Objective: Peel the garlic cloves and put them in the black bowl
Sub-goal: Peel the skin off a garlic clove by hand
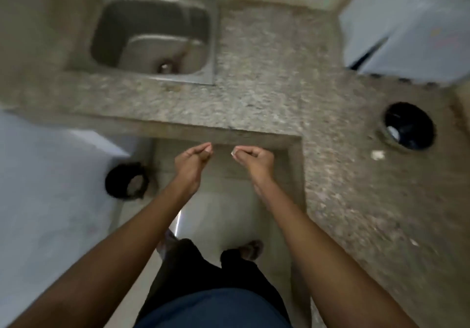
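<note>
While curled — right hand (250,158) pinching a pale bit (233,152); left hand (194,156) curled, contents unclear.

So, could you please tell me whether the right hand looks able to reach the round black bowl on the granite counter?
Probably yes: the right hand, pinching something small and pale, has bare counter between it and the round black bowl.

Sink (152,40) far left in counter (267,93), bowl (408,126) on counter far right, both hands between.
</note>
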